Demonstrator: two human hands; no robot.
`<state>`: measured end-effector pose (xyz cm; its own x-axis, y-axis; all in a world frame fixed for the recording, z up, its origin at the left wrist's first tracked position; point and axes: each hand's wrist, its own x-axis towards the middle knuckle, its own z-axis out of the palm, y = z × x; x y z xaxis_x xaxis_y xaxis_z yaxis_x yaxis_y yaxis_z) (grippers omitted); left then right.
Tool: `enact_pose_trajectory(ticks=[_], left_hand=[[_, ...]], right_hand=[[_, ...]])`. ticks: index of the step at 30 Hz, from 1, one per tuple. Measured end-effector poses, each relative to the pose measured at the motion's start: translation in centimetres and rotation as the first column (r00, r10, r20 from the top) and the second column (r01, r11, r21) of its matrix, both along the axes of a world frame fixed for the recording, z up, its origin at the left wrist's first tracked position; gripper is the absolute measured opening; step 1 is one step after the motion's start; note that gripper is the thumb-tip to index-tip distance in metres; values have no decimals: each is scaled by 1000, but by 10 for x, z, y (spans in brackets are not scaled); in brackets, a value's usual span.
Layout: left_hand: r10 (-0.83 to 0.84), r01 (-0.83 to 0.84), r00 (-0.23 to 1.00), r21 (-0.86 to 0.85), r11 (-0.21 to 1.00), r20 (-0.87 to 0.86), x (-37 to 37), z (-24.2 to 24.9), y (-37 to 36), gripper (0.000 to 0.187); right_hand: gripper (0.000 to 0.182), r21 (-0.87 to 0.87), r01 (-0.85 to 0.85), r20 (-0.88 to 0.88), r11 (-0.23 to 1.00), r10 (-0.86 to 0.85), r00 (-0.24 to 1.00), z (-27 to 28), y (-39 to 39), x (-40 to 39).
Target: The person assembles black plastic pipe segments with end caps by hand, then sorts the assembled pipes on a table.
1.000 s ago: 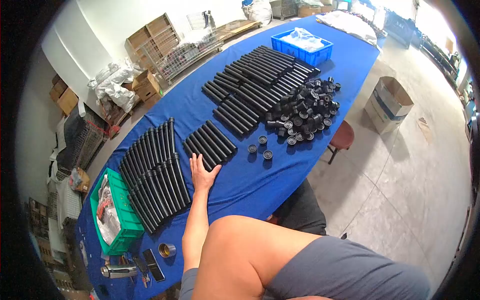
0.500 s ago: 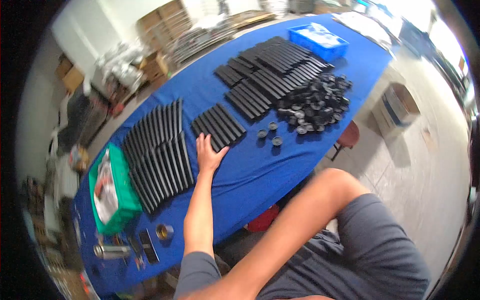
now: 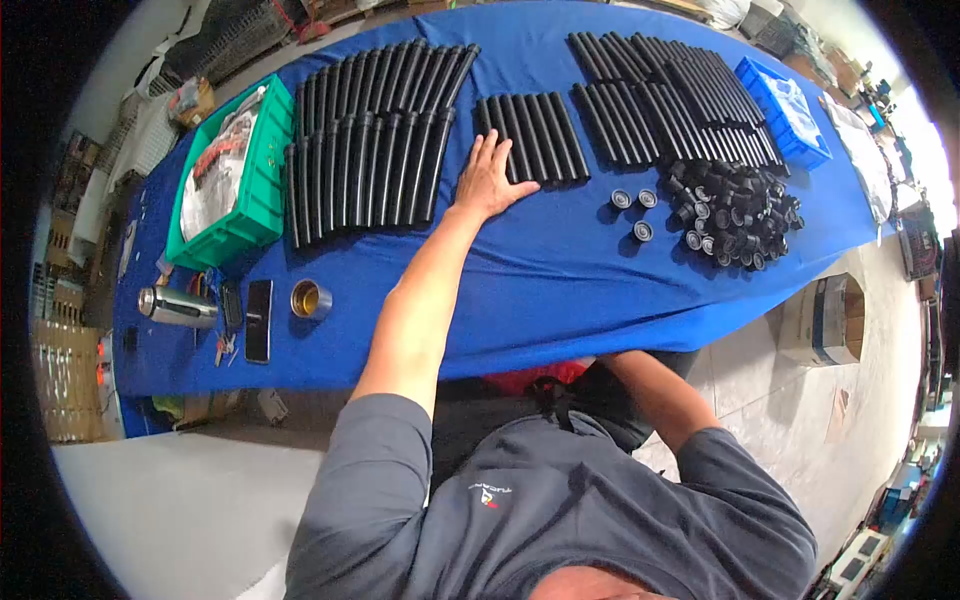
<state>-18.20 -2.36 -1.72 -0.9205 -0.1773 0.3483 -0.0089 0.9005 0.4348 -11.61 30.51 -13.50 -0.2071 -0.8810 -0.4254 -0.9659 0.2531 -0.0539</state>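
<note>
My left hand (image 3: 487, 178) lies with fingers spread at the lower left corner of a small row of black tubes (image 3: 535, 138), touching them. To its left, two long rows of black tubes (image 3: 365, 170) lie side by side on the blue cloth. My right arm reaches down to the table's front edge, and its hand is hidden there. Right of the small row are three loose black caps (image 3: 642, 231), a heap of black caps (image 3: 735, 212) and further rows of black tubes (image 3: 620, 122).
A green crate (image 3: 262, 205) stands at the left, with a steel flask (image 3: 178, 307), a phone (image 3: 257, 320) and a metal cup (image 3: 310, 299) nearer the front. A blue basket (image 3: 800, 145) is at the far right. On the floor stands a cardboard box (image 3: 822, 318).
The view has turned and now looks further down. My left hand stays at the small row of tubes. My right forearm has moved down to the table's front edge.
</note>
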Motion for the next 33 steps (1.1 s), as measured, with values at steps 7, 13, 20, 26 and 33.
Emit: enact_pose_trajectory(ticks=[7, 13, 20, 26, 33], left_hand=[[-1, 0, 999, -19, 1000, -46, -3, -4, -2, 103], [17, -18, 999, -44, 999, -32, -5, -4, -1, 105], [14, -16, 999, -46, 999, -40, -4, -5, -1, 105], [19, -19, 1000, 13, 1000, 7, 4, 0, 4, 107], [28, -30, 997, 35, 999, 67, 3, 6, 4, 106]], right_hand=[[51, -64, 150, -21, 987, -151, 988, 2, -1, -38], [55, -159, 160, 67, 974, -151, 986, 9, 1, -10], [59, -193, 119, 288, 974, -60, 956, 7, -1, 76], [62, 29, 134, 338, 991, -136, 931, 16, -25, 96], [56, -277, 244, 322, 929, -150, 935, -49, -10, 96]])
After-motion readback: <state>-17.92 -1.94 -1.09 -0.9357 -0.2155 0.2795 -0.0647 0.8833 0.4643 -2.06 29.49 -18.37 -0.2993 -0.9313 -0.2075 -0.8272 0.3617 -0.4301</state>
